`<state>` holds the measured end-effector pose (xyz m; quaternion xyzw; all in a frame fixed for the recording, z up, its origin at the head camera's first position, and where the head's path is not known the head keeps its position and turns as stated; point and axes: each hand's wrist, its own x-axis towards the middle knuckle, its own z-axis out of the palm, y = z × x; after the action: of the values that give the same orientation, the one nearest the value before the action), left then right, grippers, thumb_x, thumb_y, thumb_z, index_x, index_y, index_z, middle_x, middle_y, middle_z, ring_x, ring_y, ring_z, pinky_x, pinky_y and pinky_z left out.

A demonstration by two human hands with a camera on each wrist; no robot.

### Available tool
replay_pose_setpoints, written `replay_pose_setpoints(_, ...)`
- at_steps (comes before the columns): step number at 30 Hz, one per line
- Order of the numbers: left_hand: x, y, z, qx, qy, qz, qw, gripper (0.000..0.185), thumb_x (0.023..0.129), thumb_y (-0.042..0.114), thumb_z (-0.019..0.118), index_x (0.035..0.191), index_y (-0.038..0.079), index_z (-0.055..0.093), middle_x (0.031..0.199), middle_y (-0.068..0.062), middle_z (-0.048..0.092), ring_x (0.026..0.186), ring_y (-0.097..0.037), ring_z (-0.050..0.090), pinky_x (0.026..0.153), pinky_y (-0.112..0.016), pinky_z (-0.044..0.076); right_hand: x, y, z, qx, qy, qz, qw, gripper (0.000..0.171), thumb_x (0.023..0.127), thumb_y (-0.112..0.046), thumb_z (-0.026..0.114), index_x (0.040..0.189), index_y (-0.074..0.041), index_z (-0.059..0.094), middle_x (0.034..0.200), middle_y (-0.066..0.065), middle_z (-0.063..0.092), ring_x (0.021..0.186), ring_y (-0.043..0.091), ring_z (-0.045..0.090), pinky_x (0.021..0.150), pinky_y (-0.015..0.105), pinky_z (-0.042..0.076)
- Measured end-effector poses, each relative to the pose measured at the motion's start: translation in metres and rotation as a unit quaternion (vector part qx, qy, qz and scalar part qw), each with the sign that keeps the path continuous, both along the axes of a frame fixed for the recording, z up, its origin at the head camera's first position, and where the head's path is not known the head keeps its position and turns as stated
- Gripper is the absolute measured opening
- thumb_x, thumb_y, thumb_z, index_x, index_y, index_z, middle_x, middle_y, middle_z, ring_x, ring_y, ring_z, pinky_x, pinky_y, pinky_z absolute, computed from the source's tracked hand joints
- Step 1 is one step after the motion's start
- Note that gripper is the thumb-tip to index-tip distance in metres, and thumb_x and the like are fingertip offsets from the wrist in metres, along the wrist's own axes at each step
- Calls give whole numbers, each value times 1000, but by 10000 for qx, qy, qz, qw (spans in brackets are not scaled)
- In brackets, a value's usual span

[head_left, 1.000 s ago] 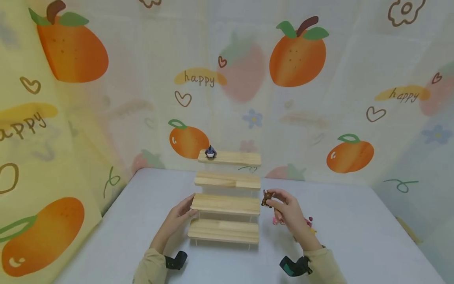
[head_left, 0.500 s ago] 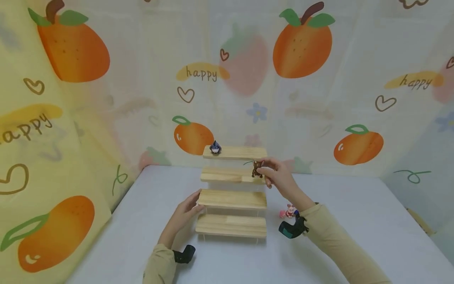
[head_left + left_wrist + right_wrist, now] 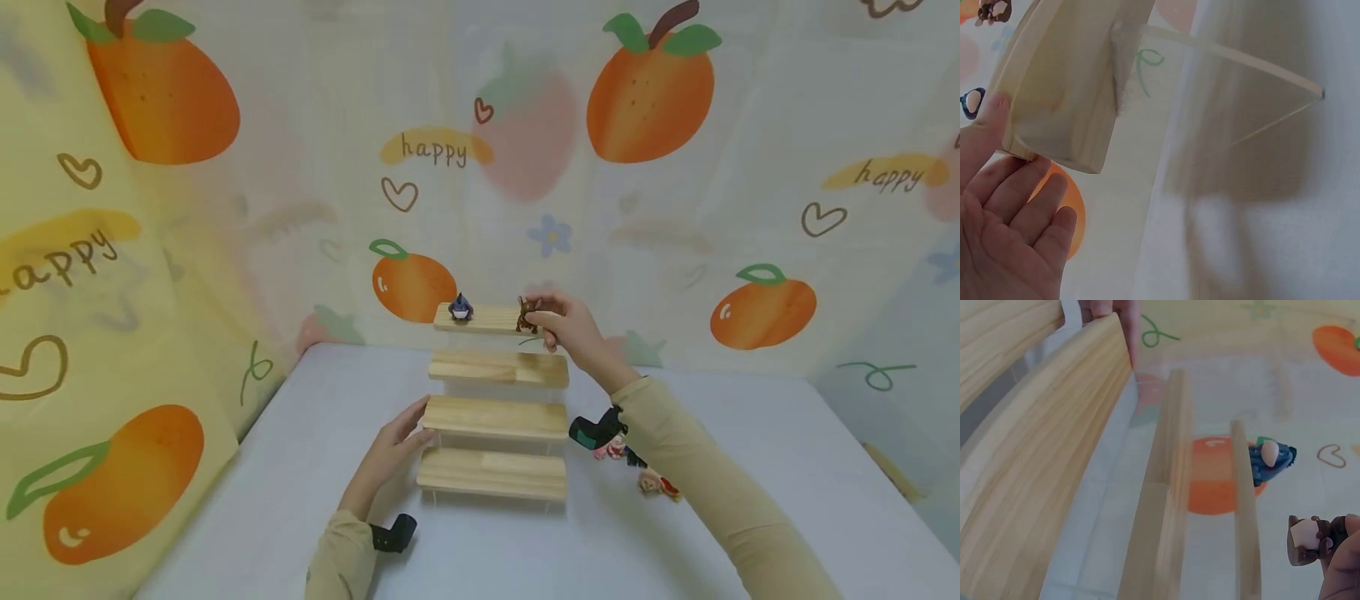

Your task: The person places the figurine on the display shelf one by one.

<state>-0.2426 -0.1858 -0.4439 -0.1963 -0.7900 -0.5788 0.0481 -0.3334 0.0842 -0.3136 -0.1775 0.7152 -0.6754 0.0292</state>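
Small figures on the desk (image 3: 660,484): partly behind my right sleeve, too small to identify.
My right hand (image 3: 1342,562): cut off by the wrist view's edge.

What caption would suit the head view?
Right hand sets a brown figurine on the stepped shelf's top step.

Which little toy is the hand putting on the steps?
Find the wooden steps in the middle of the table, then look at the top step. The right hand pinches a brown toy at its right end. The other toy up there, the blue toy, stands alone at the left.
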Motion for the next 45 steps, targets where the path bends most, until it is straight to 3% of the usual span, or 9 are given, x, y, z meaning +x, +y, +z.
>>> replay_pose_setpoints(7, -1, 2, 5, -129, 18, -141, 9998, 53, 88, 2, 55, 132, -12, 30, 135, -27, 30, 123, -38, 28, 102, -46, 23, -15, -3, -2, -47, -198, -23, 9998, 32, 90, -1, 51, 120, 7, 47, 83, 11, 54, 41, 9, 35, 38, 23, 31)
replay_pose_setpoints(16, -6, -2, 8, -195, 19, -57, 9998, 54, 87, 3, 57, 132, -11, 31, 136, -25, 31, 124, -36, 29, 102, -44, 24, -34, -14, -4, 50, -373, 53, 9993, 31, 90, -3, 52, 121, 3, 50, 99, 13, 54, 44, 8, 39, 39, 21, 34)
replay_pose_setpoints(24, -3, -5, 3, -83, -88, -138, 9998, 55, 88, 1, 56, 133, -11, 29, 136, -26, 28, 125, -36, 28, 102, -43, 24, -35, -31, -8, -358, -745, 208, 9964, 33, 92, -1, 47, 125, 6, 43, 106, 14, 52, 41, 6, 39, 35, 18, 35)
replay_pose_setpoints(30, -4, -5, 0, -51, -61, -117, 9999, 54, 88, 2, 55, 133, -11, 29, 136, -25, 29, 124, -36, 29, 102, -44, 24, -36, -41, -12, -454, -590, 288, 9968, 38, 94, -1, 44, 130, 8, 36, 119, 27, 46, 38, 6, 39, 33, 19, 35)
replay_pose_setpoints(36, -6, -6, -2, -28, -121, -194, 9997, 55, 88, 3, 55, 134, -11, 28, 137, -25, 27, 125, -36, 27, 103, -44, 22, -38, -46, -14, -300, -566, 31, 9979, 45, 93, -4, 47, 134, 6, 31, 131, 24, 40, 39, 7, 41, 35, 20, 39)
replay_pose_setpoints(39, -3, -5, 4, -66, -100, -206, 9997, 54, 88, 1, 54, 133, -12, 28, 136, -25, 28, 124, -37, 28, 103, -44, 22, -38, -47, -14, -103, -463, -98, 9988, 45, 93, -7, 48, 133, 5, 32, 131, 23, 40, 39, 8, 43, 36, 20, 41)
replay_pose_setpoints(45, -3, -6, 4, -128, -81, -178, 9997, 54, 88, 2, 55, 134, -11, 29, 136, -25, 29, 124, -36, 29, 102, -45, 23, -36, -47, -16, 27, -364, -110, 9993, 40, 92, -10, 50, 127, 5, 37, 121, 23, 49, 39, 10, 44, 37, 21, 42)
